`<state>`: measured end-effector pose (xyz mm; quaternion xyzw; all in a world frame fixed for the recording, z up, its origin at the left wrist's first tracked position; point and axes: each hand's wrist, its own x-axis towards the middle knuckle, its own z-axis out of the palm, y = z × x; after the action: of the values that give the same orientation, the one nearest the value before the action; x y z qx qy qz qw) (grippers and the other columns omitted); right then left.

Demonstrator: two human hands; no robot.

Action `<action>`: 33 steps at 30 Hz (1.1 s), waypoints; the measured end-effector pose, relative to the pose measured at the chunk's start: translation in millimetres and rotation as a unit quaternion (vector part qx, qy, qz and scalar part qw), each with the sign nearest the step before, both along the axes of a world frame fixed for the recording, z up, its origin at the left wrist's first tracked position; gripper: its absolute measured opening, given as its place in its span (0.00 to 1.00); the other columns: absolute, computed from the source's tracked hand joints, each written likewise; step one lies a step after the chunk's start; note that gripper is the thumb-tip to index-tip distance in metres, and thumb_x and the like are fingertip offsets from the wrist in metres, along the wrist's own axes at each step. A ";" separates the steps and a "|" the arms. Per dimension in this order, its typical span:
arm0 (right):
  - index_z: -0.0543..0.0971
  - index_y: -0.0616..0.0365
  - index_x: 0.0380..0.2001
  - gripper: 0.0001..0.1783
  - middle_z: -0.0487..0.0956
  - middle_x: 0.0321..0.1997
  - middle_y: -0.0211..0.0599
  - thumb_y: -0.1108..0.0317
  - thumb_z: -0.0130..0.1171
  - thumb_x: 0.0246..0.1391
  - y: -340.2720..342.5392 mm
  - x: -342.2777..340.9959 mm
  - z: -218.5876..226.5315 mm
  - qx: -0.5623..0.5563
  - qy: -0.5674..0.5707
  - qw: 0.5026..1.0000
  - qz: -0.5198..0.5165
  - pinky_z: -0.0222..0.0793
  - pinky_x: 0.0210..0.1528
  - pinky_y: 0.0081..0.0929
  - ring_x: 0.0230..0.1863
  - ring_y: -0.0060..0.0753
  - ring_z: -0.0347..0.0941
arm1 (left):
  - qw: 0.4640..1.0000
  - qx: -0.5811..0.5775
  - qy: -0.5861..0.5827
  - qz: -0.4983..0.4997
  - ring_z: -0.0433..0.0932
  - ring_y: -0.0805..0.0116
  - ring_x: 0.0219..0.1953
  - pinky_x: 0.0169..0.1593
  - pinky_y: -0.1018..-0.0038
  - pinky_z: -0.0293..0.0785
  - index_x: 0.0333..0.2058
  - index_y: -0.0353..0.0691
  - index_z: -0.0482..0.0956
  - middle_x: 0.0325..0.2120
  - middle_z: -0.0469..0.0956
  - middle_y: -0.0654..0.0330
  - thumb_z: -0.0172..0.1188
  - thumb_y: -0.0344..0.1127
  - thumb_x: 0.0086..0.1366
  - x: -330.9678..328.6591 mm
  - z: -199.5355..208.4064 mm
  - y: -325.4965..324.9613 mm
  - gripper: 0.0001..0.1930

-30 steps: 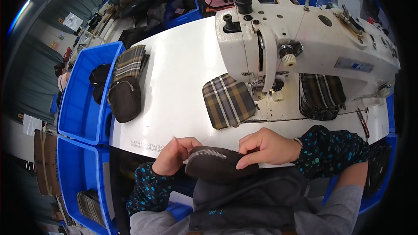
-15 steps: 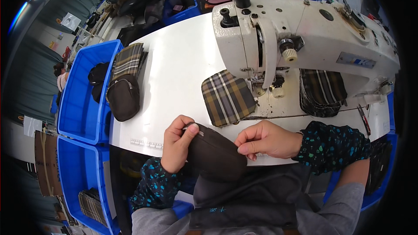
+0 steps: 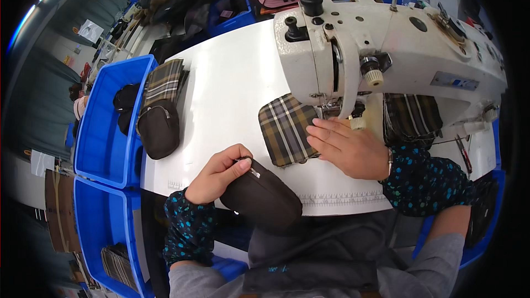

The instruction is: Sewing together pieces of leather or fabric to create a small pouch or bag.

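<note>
At the table edge (image 3: 353, 209), the dark pouch (image 3: 262, 198) slants lengthwise, near end rightward.

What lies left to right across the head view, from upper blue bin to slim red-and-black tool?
Upper blue bin, unheld dark pouch, left hand, lone plaid piece, right hand, plaid stack at right, slim red-and-black tool.

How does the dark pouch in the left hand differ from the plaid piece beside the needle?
Colour: the dark pouch is plain blackish brown; the plaid piece is checked, with pale stripes.
Pose: the dark pouch is held at an angle in the left hand, while the plaid piece lies flat on the white table, the right hand at its edge.
Both have rounded corners.
</note>
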<state>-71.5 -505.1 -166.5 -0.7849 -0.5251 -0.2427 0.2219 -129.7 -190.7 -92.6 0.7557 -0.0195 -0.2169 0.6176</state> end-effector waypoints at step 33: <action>0.71 0.53 0.18 0.08 0.70 0.23 0.28 0.64 0.58 0.37 -10.2 -15.2 10.0 0.023 -0.127 0.991 -0.018 0.60 0.19 0.19 0.19 0.22 0.67 | 0.894 0.237 -0.307 -0.225 0.84 0.62 0.36 0.40 0.69 0.78 0.39 0.32 0.83 0.33 0.85 0.55 0.67 0.24 0.59 99.9 -35.6 -98.3 0.09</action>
<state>-86.6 -515.3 -156.5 -0.7514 -0.5296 -0.3564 0.1668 -29.8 -289.0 -128.2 0.8840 -0.3256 -0.1059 0.3184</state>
